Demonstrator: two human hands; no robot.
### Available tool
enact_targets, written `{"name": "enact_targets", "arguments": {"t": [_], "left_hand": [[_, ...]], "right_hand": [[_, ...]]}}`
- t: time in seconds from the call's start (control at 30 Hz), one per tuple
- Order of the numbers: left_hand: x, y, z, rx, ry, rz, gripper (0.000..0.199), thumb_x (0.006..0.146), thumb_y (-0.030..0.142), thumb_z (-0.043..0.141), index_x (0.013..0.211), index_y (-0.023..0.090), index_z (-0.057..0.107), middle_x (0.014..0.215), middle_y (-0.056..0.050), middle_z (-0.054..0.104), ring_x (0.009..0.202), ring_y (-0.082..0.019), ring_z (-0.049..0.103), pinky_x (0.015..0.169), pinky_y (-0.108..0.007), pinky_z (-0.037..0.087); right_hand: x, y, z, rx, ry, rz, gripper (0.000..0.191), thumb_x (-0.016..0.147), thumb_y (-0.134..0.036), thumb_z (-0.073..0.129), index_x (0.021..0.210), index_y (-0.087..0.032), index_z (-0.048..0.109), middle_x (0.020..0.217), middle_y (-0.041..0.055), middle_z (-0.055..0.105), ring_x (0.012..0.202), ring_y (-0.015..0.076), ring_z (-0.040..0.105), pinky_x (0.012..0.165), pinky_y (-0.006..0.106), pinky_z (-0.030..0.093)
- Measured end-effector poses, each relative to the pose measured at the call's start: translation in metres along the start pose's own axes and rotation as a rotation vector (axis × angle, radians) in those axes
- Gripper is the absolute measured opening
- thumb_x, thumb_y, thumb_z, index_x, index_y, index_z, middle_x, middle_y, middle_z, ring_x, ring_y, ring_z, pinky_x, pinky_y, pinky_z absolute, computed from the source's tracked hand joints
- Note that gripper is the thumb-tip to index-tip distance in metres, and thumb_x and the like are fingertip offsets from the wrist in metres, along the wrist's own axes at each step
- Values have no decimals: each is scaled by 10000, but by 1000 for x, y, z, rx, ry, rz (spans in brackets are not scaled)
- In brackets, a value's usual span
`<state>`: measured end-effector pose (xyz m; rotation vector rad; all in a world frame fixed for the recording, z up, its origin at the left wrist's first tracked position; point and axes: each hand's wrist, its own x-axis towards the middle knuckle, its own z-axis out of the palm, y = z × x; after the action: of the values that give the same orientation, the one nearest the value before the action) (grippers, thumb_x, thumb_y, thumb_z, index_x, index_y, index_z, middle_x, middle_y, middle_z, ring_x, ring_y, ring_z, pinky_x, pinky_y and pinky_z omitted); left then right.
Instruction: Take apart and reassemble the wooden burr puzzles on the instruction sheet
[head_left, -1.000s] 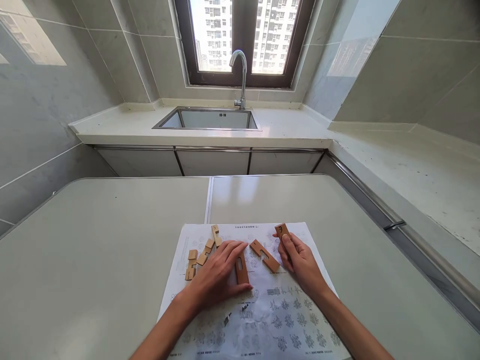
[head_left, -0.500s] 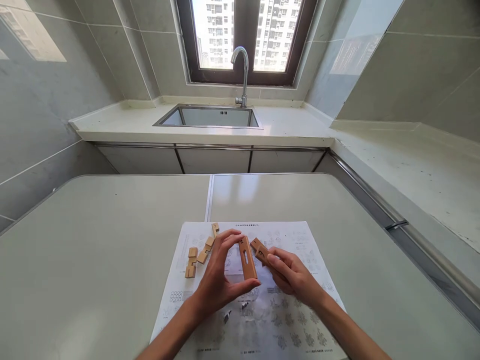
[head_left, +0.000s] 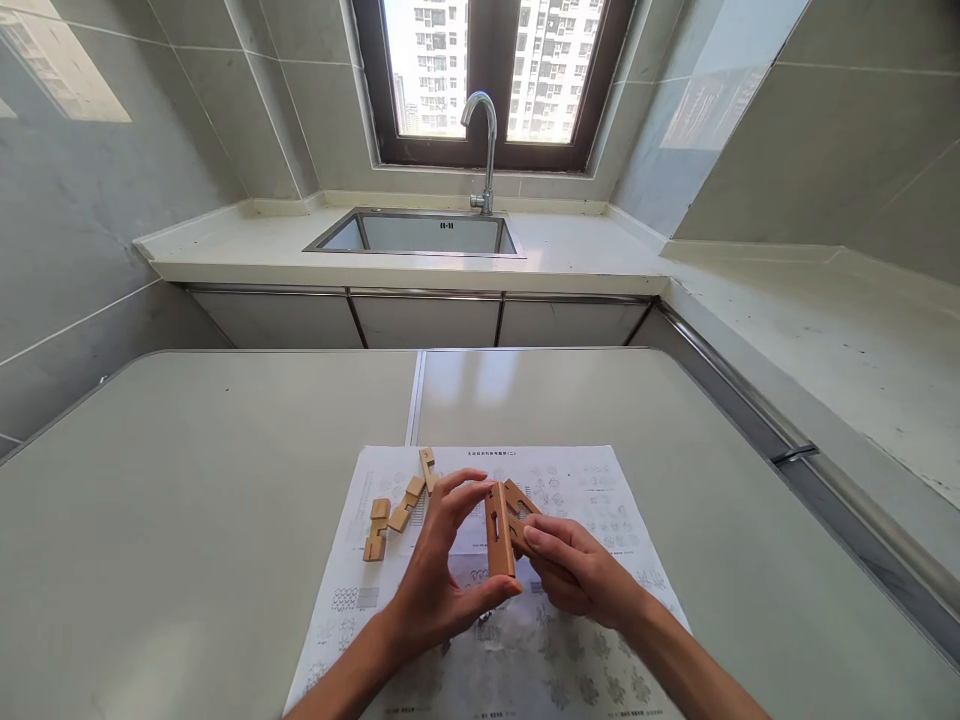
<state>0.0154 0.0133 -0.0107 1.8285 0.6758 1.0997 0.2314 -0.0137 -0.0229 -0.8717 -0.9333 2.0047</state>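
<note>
Above a printed sheet (head_left: 592, 480), my left hand (head_left: 442, 570) pinches a slotted wooden puzzle piece (head_left: 498, 535) by its two ends, between thumb and fingertips. The long slot in its face is turned toward me. My right hand (head_left: 577, 565) grips notched wooden puzzle pieces (head_left: 523, 505), seemingly two put together, close against the slotted piece's right side. Whether they reach into the slot is hidden. Left of my left hand, several loose notched wooden pieces (head_left: 377, 530) lie on the paper, one partly behind my fingers.
The sheet of printed diagrams lies on a pale table (head_left: 187, 520). Beyond it stand a counter with a steel sink (head_left: 420, 235) and a tap (head_left: 489, 150) under a window (head_left: 491, 80). A metal rail (head_left: 750, 395) runs along the right side.
My right hand has brought its pieces left, up to the slotted piece. The slotted piece has moved slightly down and now stands more upright.
</note>
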Motion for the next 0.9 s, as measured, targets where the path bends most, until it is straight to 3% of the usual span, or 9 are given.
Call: {"name": "enact_targets", "arguments": {"t": [0.27, 0.53, 0.73, 0.9], "left_hand": [[2, 6, 4, -248, 0, -92, 685, 916, 504, 775, 1508, 335, 474, 1553, -119, 355, 1503, -377, 405, 1274, -561, 376], [0, 8, 4, -328, -90, -180, 731, 893, 500, 807, 1523, 365, 462, 1587, -123, 402, 1478, -383, 462, 1255, -544, 390], [0, 4, 4, -375, 12, -220, 667, 890, 484, 816, 1468, 358, 507, 1523, -107, 477, 1427, -358, 516, 1254, -553, 373], [1, 4, 7, -339, 118, -165, 573, 910, 491, 790, 1416, 317, 584, 1470, -110, 485, 1423, -356, 514, 1246, -527, 382]], "right_hand": [[2, 3, -3, 107, -83, 15, 435, 968, -565, 713, 819, -222, 490, 426, -169, 307, 314, 25, 140, 306, 151, 170], [3, 7, 2, 105, -104, 14, 417, 992, -595, 664, 992, -190, 566, 436, -167, 322, 316, 36, 159, 311, 146, 189], [4, 3, 3, 146, -129, 27, 486, 1009, -661, 567, 1121, -189, 589, 434, -134, 452, 271, 46, 193, 273, 144, 231], [6, 5, -4, 162, -159, 48, 518, 1000, -655, 558, 914, -151, 636, 398, -117, 429, 247, 47, 221, 248, 154, 240]]}}
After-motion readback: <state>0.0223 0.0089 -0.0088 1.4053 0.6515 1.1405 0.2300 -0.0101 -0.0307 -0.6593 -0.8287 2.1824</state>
